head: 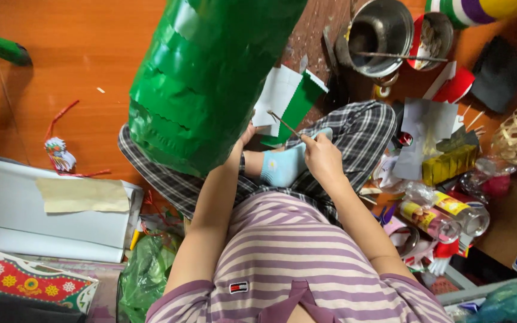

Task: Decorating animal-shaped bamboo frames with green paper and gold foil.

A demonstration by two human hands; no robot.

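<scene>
Pinching a thin wooden stick [282, 124], the right hand [323, 157] works beside the big green paper-covered drum [201, 78], steadied over the lap by the mostly hidden left hand [245, 134], grip unclear, whose thin paper could tear.

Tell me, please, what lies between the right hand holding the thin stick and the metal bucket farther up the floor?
In the head view, a plaid-trousered knee lies between the right hand and the metal bucket.
</scene>
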